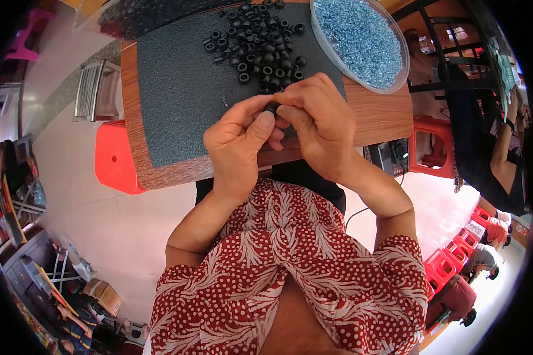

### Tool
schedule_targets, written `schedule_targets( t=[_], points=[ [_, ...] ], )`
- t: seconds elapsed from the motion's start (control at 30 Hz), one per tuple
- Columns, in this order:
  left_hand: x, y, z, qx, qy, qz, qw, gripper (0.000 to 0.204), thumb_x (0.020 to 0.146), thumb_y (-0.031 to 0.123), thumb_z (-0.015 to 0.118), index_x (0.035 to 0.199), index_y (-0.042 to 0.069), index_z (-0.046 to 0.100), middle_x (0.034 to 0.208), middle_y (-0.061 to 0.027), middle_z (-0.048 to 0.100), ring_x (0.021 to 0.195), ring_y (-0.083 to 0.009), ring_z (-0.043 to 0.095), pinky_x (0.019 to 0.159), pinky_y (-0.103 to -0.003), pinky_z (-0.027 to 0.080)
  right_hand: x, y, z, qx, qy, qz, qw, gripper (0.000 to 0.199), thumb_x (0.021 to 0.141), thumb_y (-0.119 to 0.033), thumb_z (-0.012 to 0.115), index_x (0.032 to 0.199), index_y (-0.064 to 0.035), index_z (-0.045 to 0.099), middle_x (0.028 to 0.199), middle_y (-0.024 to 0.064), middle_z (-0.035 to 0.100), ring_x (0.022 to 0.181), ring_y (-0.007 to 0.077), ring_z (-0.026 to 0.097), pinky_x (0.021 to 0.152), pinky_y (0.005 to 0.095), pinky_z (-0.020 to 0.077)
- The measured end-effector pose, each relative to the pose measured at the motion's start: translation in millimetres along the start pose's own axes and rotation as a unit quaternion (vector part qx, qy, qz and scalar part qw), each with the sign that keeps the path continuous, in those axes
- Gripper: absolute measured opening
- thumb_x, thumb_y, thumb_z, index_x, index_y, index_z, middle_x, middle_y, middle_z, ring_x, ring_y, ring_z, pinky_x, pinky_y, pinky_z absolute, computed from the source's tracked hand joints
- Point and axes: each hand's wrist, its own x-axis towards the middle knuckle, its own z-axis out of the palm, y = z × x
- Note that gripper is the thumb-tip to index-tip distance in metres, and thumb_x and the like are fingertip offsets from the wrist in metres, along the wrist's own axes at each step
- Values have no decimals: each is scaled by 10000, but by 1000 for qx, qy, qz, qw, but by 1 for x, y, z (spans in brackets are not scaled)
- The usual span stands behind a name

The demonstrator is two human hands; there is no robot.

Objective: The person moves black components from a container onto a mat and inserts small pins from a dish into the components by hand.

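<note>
Above the near edge of the table, my left hand (243, 133) pinches a small black round part (272, 107) between thumb and fingers. My right hand (317, 121) meets it there, thumb and forefinger pressed onto the same part; most of it is hidden by the fingers. Just beyond my hands lies a heap of small black ring-shaped parts (260, 44) on a dark grey mat (172, 100). At the far right of the mat stands a round clear tub (405, 65) full of small bluish clear pieces (364, 44).
A clear container with black parts (142, 21) stands at the back left. Several tiny pale pieces (224, 101) lie on the mat. Red stools (117, 157) flank the wooden table (376, 115). Other people sit at the right, one beside a black metal frame (456, 53).
</note>
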Motion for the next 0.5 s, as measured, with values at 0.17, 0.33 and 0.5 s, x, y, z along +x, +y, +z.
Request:
schedule_targets(
  t=[0.17,0.33,0.5],
  points=[
    [3,6,-5,16,-22,-48,998,239,895,61,556,1098,-62,585,828,-106,653,656,-110,595,591,-220,501,-3,2,2,22,1,26,999,202,656,82,648,835,3,597,770,100,582,718,283,529,602,347,437],
    [4,8,-9,-14,-41,-75,996,234,896,37,534,1097,-74,582,837,-123,659,656,-127,608,589,-232,507,-5,1,2,33,-1,32,999,204,661,87,641,840,-3,603,767,94,582,711,278,523,607,349,434],
    [4,10,-9,-14,-51,-82,995,225,901,36,530,1090,-73,585,839,-135,664,653,-134,617,575,-230,510,-6,2,2,27,4,16,999,211,667,93,633,850,-8,605,777,102,582,713,275,525,607,345,435]
  ],
)
